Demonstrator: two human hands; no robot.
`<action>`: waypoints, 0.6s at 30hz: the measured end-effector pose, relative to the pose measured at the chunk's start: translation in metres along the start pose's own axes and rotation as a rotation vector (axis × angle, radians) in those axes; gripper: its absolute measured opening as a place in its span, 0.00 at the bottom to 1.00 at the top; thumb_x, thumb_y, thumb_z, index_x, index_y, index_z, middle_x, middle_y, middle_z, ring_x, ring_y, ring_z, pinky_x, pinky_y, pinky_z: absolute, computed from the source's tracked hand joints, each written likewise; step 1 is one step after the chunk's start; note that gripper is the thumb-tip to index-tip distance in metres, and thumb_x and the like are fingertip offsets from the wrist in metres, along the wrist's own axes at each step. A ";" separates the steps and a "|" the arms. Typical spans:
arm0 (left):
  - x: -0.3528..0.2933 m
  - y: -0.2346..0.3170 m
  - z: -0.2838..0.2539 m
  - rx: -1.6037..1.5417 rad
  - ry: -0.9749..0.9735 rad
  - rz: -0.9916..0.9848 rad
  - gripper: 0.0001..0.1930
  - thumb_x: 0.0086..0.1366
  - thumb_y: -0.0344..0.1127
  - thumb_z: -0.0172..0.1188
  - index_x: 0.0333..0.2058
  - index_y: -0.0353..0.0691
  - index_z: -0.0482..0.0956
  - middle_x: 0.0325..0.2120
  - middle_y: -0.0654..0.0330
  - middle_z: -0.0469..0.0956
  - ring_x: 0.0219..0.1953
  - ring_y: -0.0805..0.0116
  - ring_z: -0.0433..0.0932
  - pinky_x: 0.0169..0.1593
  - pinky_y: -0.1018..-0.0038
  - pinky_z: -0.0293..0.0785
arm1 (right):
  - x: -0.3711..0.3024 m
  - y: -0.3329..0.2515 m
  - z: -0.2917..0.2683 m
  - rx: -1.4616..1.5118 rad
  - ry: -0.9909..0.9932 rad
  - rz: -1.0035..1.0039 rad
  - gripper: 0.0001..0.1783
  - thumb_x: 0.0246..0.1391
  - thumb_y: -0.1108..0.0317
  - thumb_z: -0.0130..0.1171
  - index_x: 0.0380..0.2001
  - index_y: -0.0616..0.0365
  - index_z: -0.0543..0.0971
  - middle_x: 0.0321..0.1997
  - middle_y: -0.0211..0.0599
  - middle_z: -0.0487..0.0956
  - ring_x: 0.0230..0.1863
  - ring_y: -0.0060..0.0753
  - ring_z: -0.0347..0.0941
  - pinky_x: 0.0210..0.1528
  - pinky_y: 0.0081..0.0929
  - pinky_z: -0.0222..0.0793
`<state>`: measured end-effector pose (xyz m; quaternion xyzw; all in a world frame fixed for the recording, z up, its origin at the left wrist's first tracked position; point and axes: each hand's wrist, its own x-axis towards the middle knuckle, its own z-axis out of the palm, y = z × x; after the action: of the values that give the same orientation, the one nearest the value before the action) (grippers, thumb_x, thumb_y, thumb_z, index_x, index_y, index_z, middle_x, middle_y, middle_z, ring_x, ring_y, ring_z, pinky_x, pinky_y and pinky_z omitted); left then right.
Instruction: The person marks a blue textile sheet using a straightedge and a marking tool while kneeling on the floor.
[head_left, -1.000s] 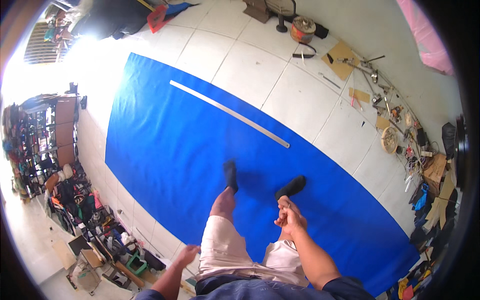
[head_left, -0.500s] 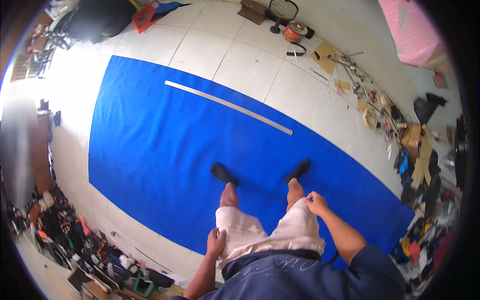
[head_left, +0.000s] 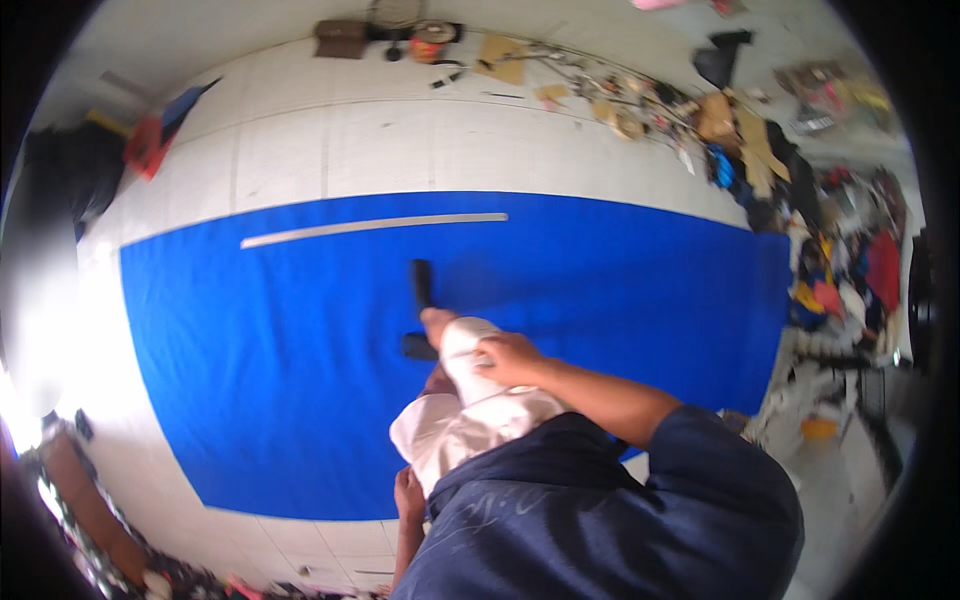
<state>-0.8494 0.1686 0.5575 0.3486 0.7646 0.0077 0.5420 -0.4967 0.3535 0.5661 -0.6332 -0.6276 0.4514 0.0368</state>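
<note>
A wide blue sheet (head_left: 300, 350) lies spread over the floor, and I stand on it in dark socks or shoes. Along its far side rests a long, flat metal ruler (head_left: 375, 228). My right hand (head_left: 510, 358) is in front of my light shorts, near the knee, its fingers curled together in a pinch. Whatever it holds, if anything, is too small and blurred to name. Beside my left hip, my left hand (head_left: 409, 495) hangs against the shorts; its fingers are smeared and partly hidden. Neither hand touches the ruler or the sheet.
White floor tiles (head_left: 290, 150) border the sheet. Along the far wall lie a brown box (head_left: 340, 39), cardboard (head_left: 500, 58) and scattered small tools. Heaped cloth scraps (head_left: 830, 285) stand at the right. A red item (head_left: 148, 148) lies at the far left.
My body and view have turned right, and my feet have moved closer together. The sheet and ruler now appear more level. My right hand has shifted left across my shorts.
</note>
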 end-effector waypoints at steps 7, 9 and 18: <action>0.066 0.040 -0.107 -0.268 -0.095 -0.148 0.14 0.73 0.42 0.51 0.43 0.37 0.78 0.28 0.66 0.75 0.29 0.77 0.70 0.33 0.77 0.66 | 0.066 -0.057 0.023 -0.078 -0.067 0.074 0.25 0.47 0.44 0.67 0.41 0.51 0.82 0.44 0.42 0.80 0.50 0.47 0.77 0.52 0.45 0.71; 0.076 0.052 -0.128 -0.451 0.007 -0.257 0.13 0.73 0.44 0.52 0.39 0.39 0.78 0.26 0.69 0.73 0.27 0.79 0.68 0.29 0.80 0.63 | 0.084 -0.071 0.020 -0.090 -0.142 0.122 0.26 0.47 0.44 0.66 0.42 0.52 0.82 0.45 0.43 0.80 0.50 0.47 0.77 0.52 0.44 0.71; 0.099 0.067 -0.234 -0.430 -0.018 -0.303 0.17 0.72 0.48 0.53 0.40 0.37 0.72 0.26 0.65 0.69 0.28 0.77 0.67 0.31 0.77 0.65 | 0.144 -0.145 0.016 -0.108 -0.407 0.283 0.28 0.48 0.43 0.66 0.45 0.52 0.81 0.50 0.43 0.80 0.52 0.47 0.77 0.53 0.44 0.72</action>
<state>-1.0259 0.3589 0.5981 0.1069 0.7840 0.0856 0.6054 -0.6453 0.4948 0.5703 -0.6120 -0.5504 0.5359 -0.1879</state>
